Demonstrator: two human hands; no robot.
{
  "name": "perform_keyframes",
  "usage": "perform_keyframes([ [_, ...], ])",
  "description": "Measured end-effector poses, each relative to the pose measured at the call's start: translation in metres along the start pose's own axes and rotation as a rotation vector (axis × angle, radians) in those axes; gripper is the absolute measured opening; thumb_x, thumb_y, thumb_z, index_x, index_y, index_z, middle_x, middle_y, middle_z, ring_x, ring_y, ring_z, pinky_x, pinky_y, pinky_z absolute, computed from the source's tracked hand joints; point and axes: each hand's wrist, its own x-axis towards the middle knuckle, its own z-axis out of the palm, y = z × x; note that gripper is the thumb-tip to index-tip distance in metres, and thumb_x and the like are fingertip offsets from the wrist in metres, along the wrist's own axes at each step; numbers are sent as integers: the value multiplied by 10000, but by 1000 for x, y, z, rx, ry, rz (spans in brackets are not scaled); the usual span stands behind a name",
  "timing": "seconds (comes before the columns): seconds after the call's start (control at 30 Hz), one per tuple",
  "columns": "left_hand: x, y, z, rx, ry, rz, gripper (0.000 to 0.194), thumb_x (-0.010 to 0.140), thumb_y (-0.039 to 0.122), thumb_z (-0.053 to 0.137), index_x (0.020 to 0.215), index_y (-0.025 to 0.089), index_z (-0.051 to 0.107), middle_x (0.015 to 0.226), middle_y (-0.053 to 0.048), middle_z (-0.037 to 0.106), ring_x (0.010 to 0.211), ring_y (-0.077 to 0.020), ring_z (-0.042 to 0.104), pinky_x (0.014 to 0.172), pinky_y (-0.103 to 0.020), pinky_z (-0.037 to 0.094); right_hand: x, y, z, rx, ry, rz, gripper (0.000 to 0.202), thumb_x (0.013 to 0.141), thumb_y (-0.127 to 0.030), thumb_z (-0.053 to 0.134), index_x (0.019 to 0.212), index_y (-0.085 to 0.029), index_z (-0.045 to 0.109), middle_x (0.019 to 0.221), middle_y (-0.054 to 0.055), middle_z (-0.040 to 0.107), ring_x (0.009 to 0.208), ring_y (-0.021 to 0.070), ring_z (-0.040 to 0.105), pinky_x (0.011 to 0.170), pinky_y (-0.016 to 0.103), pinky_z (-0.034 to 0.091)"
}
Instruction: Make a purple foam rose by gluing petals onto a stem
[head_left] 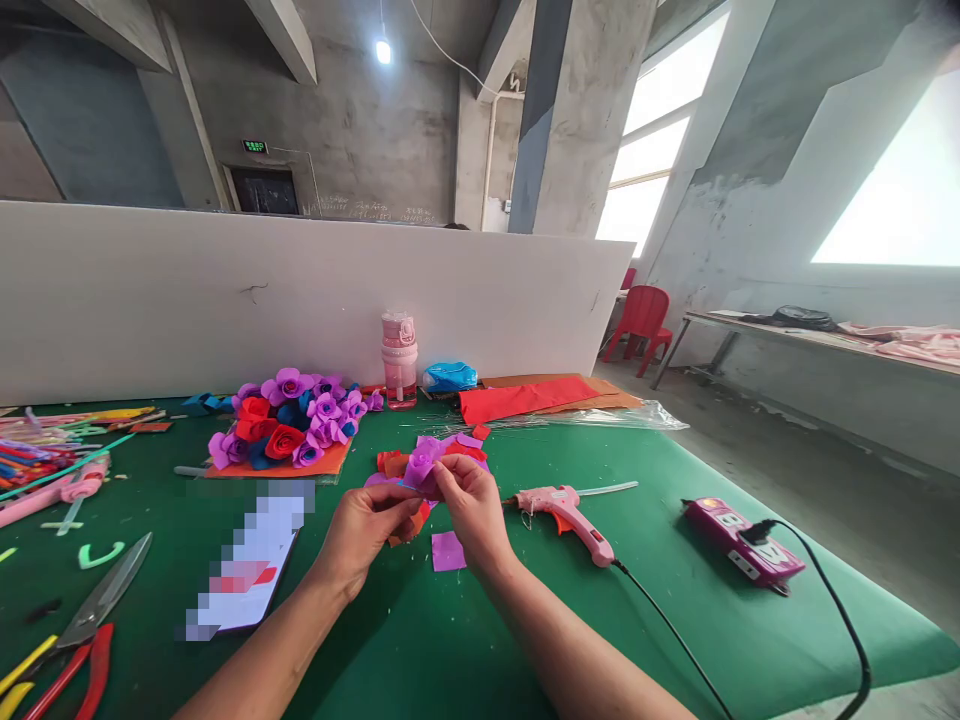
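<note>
Item: purple flower, one, held just above the green counter, over a scatter of red and purple pieces.

Item: left hand, its grip pinched together on the flower's lower left edge.

Item: right hand, thumb and fingers clamped on the flower's right side.

Item: pink glue gun, lying on its side, a stick projecting from the rear, its nozzle just beside the right hand — the chief hazard of the lot. Should the nozzle be hot, a slight drift of that hand to the right could bring a burn; a tug on the cord could swing the gun round.

Item: petals, apparently thin. Too hard a pinch could crease them; too slack a one could let them slip.

Item: purple square, loose below the right hand, liable to be brushed aside by a passing forearm.

Containers: pink bottle, upright, lid on, before the white panel; blue packet, right of the bottle. What either holds cannot be made out from here.

Also, serving as a tray: orange sheet, bearing heaped purple, red and blue flowers.
</note>
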Motion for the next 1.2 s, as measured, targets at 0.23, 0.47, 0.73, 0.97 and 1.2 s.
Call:
perform_keyframes([
  [0.23, 4, -6, -3, -3, 10, 11, 247, 573, 368, 794, 694, 161, 736, 515, -1, 601, 481, -110, 494, 480, -232, 376, -2, -3, 2, 3, 13, 12, 238, 716, -404, 632, 673, -175, 580, 573, -21, 568, 535, 110, 499, 563, 242, 420],
  [0.47, 2, -2, -1, 37, 74, 58, 263, 568, 379, 795, 680, 150, 731, 501, 7, 589, 475, -110, 497, 477, -229, 399, -5, -6, 0, 47, -62, 56, 119, 700, -290, 619, 745, -184, 648, 683, -7, 637, 655, 133, 561, 674, 251, 438],
  [0.73, 1, 3, 0, 31, 136, 69, 310, 527, 400, 805, 709, 155, 748, 582, -10, 640, 507, -121, 521, 490, -236, 422, -3, 0, 1, 135, -149, 100, 249, 614, -181, 635, 859, -211, 672, 755, 9, 708, 746, 169, 643, 778, 294, 468],
  [0.97, 0, 4, 0, 54, 144, 70, 284, 533, 389, 802, 685, 155, 747, 582, -25, 657, 512, -129, 534, 502, -243, 420, -3, 3, 2, 101, -157, 104, 230, 606, -188, 640, 832, -225, 666, 846, 8, 723, 843, 195, 657, 832, 316, 479],
  [1.2, 1, 2, 1, -17, 141, 23, 306, 517, 395, 805, 681, 146, 737, 540, -14, 631, 485, -120, 518, 470, -240, 413, -1, 10, 0, 90, -153, 113, 315, 612, -225, 691, 923, -202, 651, 765, 15, 726, 780, 191, 672, 799, 330, 489],
])
